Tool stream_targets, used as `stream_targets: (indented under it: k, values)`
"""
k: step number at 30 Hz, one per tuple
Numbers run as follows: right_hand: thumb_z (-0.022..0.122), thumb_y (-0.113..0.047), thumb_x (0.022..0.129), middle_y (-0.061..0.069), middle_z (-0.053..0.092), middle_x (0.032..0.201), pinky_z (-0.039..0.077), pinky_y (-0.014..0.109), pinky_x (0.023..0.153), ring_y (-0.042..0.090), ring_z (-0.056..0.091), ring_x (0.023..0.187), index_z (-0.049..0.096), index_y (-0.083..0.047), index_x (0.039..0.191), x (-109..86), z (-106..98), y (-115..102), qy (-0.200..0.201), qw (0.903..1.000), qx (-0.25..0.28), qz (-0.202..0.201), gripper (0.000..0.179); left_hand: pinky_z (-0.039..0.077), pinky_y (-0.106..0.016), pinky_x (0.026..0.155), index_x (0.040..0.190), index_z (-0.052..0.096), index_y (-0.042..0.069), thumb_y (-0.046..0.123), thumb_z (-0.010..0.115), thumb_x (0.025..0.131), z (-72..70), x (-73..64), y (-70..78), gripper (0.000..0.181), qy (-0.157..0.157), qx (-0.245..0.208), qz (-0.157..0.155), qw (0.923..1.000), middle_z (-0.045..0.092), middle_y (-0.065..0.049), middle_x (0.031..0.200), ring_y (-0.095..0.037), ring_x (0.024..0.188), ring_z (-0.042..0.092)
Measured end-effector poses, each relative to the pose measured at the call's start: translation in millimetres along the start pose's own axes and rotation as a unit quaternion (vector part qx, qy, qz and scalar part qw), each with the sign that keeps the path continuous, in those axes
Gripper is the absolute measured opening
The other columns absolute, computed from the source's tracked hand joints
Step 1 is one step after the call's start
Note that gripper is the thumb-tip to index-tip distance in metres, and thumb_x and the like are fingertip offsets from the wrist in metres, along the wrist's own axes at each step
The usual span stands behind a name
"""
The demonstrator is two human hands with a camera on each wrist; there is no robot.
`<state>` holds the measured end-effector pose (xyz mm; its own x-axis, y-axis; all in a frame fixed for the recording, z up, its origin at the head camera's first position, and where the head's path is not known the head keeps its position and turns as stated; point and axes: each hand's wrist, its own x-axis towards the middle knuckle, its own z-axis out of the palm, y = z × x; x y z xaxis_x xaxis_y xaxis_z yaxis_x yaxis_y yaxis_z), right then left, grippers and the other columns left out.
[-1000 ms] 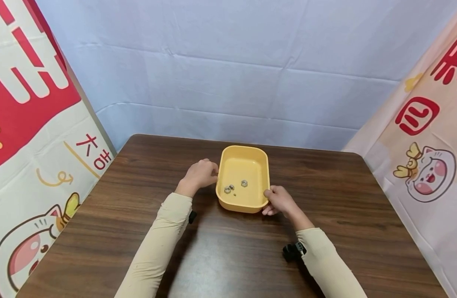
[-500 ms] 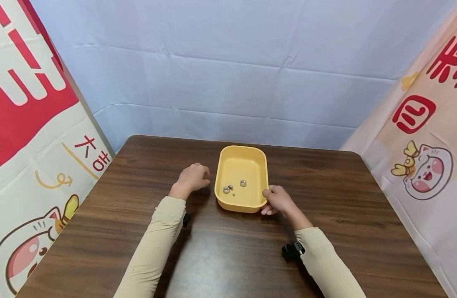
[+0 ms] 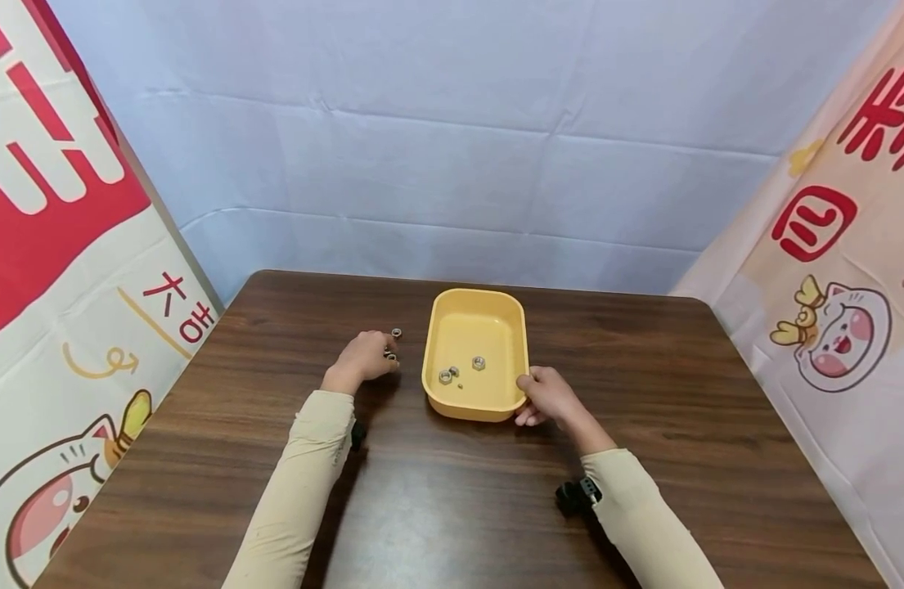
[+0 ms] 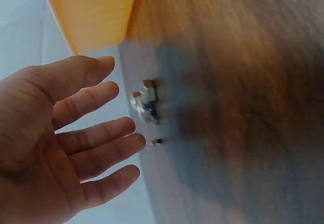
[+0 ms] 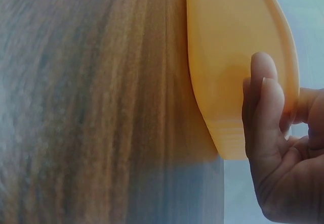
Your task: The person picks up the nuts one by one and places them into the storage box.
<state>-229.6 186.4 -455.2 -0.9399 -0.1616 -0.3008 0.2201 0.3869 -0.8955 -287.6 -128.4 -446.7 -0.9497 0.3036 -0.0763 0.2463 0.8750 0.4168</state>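
On my head feed, a person's left hand point(image 3: 362, 358) reaches over the dark wood surface point(image 3: 643, 352), with a metal nut point(image 3: 397, 333) lying just beyond its fingers and a small metal cluster point(image 3: 390, 356) right by the fingertips. I see the right hand point(image 3: 553, 397) gripping a yellow tray point(image 3: 488, 323) at its near right corner, thumb over the rim. The tray stands on the surface between the two sets of fingers. Inside, leftward of the right thumb, lie a hex nut point(image 3: 478, 363), a second nut point(image 3: 446, 377), a smaller piece point(image 3: 454, 372) touching or nearly touching it, and a tiny bit point(image 3: 460, 386).

My left wrist feed shows the left fingers point(image 4: 96, 135) extended and spread, holding nothing. The metal cluster sits ahead of the fingertips, apart from them as far as this blurred view lets me judge, with a smaller part near the ring finger's tip. The tray's wall rises past the thumb.

On my right wrist feed, the right fingers point(image 5: 263, 97) press the tray's outer wall from outside, the surface stretching away beyond them.
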Motion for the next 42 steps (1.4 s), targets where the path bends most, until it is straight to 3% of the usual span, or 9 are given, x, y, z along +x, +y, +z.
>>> stream_targets:
  k: [7, 11, 16, 19, 24, 27, 31, 35, 42]
  values:
    - [0.037, -0.009, 0.093, 0.016, 0.061, 0.062, 0.05, 0.03, 0.042, 0.024, 0.062, 0.049, 0.052, 0.01, 0.105, -1.6, 0, 1, 0.001, 1.0, -0.005, 0.005, 0.027, 0.047, -0.04, 0.078, 0.104, 0.066, 0.004, 0.015, 0.075, 0.079, 4.8, -1.9, -9.8, 0.028, -0.004, -0.036, -0.027, 0.999, 0.063, -0.011, 0.102, -0.027, 0.093, 0.058]
    - [0.037, -0.009, 0.092, 0.016, 0.06, 0.062, 0.05, 0.03, 0.042, 0.024, 0.062, 0.049, 0.052, 0.01, 0.104, -2.4, 0, 1, 0.003, 1.0, -0.004, 0.007, 0.027, 0.047, -0.04, 0.078, 0.096, 0.067, 0.002, 0.012, 0.079, 0.073, 5.7, -2.8, -13.2, 0.028, 0.011, -0.061, -0.076, 0.9952, 0.063, -0.01, 0.097, -0.029, 0.091, 0.057]
    - [0.037, -0.008, 0.093, 0.016, 0.061, 0.063, 0.05, 0.029, 0.042, 0.024, 0.062, 0.049, 0.051, 0.011, 0.106, -1.8, 0, 1, -0.002, 1.0, -0.001, 0.003, 0.028, 0.049, -0.035, 0.076, 0.087, 0.071, 0.006, 0.011, 0.083, 0.066, 6.6, -3.7, -19.5, 0.025, 0.026, -0.098, -0.145, 0.9843, 0.064, -0.005, 0.085, -0.026, 0.085, 0.056]
    - [0.037, -0.009, 0.093, 0.016, 0.062, 0.064, 0.05, 0.029, 0.042, 0.024, 0.062, 0.049, 0.051, 0.011, 0.107, -1.4, 0, 1, -0.003, 1.0, -0.001, 0.003, 0.028, 0.051, -0.031, 0.066, 0.087, 0.072, 0.005, 0.008, 0.083, 0.065, 7.1, -2.0, -23.5, 0.025, 0.016, -0.176, -0.18, 0.9676, 0.064, -0.009, 0.088, -0.021, 0.073, 0.059]
    - [0.036, -0.009, 0.094, 0.017, 0.062, 0.066, 0.05, 0.029, 0.042, 0.024, 0.062, 0.049, 0.05, 0.011, 0.11, -2.0, -2, 0, 0.001, 1.0, 0.0, 0.005, 0.029, 0.054, -0.03, 0.056, 0.087, 0.073, 0.001, 0.0, 0.083, 0.063, 8.8, 6.0, -27.0, 0.027, 0.017, -0.298, -0.239, 0.924, 0.061, -0.02, 0.102, -0.016, 0.054, 0.061]
    - [0.036, -0.009, 0.095, 0.017, 0.062, 0.066, 0.05, 0.029, 0.043, 0.024, 0.062, 0.05, 0.05, 0.011, 0.111, -2.5, -2, 0, -0.002, 1.0, -0.002, 0.004, 0.03, 0.054, -0.031, 0.056, 0.085, 0.073, 0.002, 0.001, 0.084, 0.062, 11.0, 10.8, -27.4, 0.025, 0.016, -0.317, -0.265, 0.9103, 0.064, -0.018, 0.099, -0.016, 0.053, 0.061]
    - [0.036, -0.009, 0.094, 0.017, 0.062, 0.066, 0.05, 0.029, 0.043, 0.024, 0.062, 0.05, 0.05, 0.011, 0.111, -2.9, -1, -1, -0.005, 1.0, -0.002, 0.006, 0.03, 0.054, -0.03, 0.055, 0.084, 0.073, 0.002, 0.002, 0.085, 0.063, 14.4, 15.8, -27.9, 0.025, 0.012, -0.325, -0.287, 0.9011, 0.068, -0.011, 0.087, -0.016, 0.054, 0.062]
    - [0.036, -0.009, 0.094, 0.017, 0.062, 0.065, 0.05, 0.029, 0.042, 0.023, 0.062, 0.049, 0.05, 0.011, 0.109, -1.8, -1, -2, -0.006, 1.0, 0.0, 0.006, 0.029, 0.053, -0.029, 0.054, 0.086, 0.072, 0.002, 0.003, 0.085, 0.063, 16.3, 19.5, -27.4, 0.026, 0.017, -0.328, -0.302, 0.8949, 0.068, -0.007, 0.077, -0.016, 0.055, 0.063]
    - [0.036, -0.009, 0.093, 0.016, 0.062, 0.064, 0.05, 0.029, 0.042, 0.023, 0.062, 0.049, 0.05, 0.011, 0.107, -1.0, 0, -3, -0.004, 1.0, -0.004, 0.007, 0.028, 0.053, -0.028, 0.054, 0.082, 0.072, 0.007, 0.01, 0.087, 0.062, 15.9, 21.9, -20.9, 0.026, 0.025, -0.298, -0.301, 0.9056, 0.066, -0.005, 0.066, -0.016, 0.056, 0.063]
